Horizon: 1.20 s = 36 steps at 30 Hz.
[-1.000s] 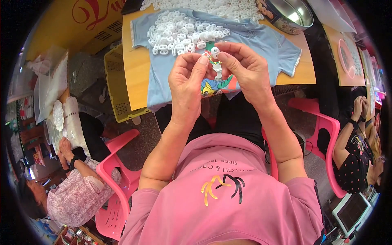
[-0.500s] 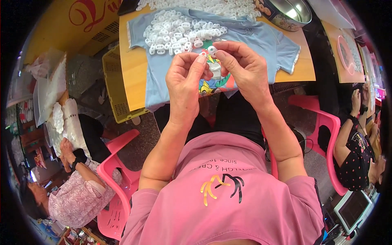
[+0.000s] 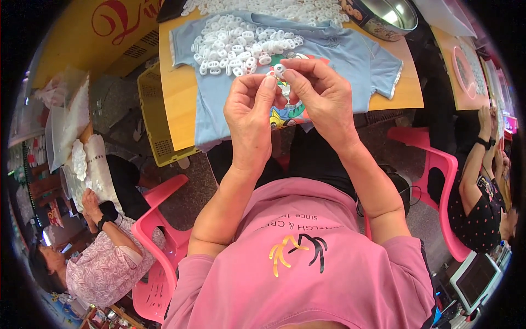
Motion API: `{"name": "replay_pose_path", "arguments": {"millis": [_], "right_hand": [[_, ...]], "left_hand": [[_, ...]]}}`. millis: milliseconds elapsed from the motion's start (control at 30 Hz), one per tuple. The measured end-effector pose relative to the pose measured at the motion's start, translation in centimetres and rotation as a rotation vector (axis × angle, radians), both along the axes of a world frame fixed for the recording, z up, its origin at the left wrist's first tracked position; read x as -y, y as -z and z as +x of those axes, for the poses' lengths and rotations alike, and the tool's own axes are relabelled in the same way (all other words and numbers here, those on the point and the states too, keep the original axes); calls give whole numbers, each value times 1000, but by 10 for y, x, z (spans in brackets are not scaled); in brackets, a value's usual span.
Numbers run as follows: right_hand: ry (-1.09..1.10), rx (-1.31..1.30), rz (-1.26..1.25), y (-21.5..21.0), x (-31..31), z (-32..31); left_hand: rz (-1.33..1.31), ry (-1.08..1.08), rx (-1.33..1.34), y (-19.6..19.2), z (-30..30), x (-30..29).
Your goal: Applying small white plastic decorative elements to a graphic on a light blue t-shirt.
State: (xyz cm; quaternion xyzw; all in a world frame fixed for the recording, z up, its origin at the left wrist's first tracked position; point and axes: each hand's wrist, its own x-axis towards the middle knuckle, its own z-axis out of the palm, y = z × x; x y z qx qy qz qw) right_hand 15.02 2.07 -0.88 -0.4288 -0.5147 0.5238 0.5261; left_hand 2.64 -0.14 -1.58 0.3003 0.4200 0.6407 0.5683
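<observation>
Pinched between thumb and fingers, a small white piece [image 3: 279, 69] sits in the right hand [image 3: 322, 98] while the left hand [image 3: 249, 112] closes on another, a white bit [image 3: 270, 73] with a reddish spot, just beside it. The right-hand piece is rounded and glossy, with a dark spot at its centre; fingertips cover much of both, and whether the two touch cannot be told.

Just beyond and to the left of the fingertips lies a loose heap of white pieces [image 3: 230, 44], many of them oblong with paired openings. Under the hands spreads a light-blue T-shirt [image 3: 350, 71], its colourful print [image 3: 289, 112] partly hidden by the fingers. Bare cloth stretches to the right of the grip as far as the sleeve, with a yellowish wooden table [image 3: 400, 96] showing past it. The table's near edge runs on the wearer's side of the fingertips, the shirt draping over it. Farther beyond the grip spreads a second mass of white pieces [image 3: 263, 6], with a round metal tin [image 3: 402, 16] to its right.

Both thumbs press against bent forefingers, leaving little gap; the remaining fingers curl loosely beneath.
</observation>
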Motion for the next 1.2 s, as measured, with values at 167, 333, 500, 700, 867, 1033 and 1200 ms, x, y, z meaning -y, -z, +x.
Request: {"name": "replay_pose_path", "arguments": {"millis": [167,333,500,700,867,1033,1200], "right_hand": [[45,-6,1,0,5,-6],[63,41,45,8,6,-7],[37,76,56,10,2,-10],[-183,-217,-142,2,-2,3],[-286,-461,-303,2,15,-8],[-377,-633,-429,7,30,-18],[-391,-608,-414,9,36,-28]], "left_hand": [[-9,-20,75,1,6,1],[-7,-12,81,5,5,1],[-1,-12,19,9,-1,-1],[78,106,-107,11,-16,7],[253,228,-137,20,-21,11],[343,299,-72,31,-33,24],[299,235,-8,34,-38,36]]}}
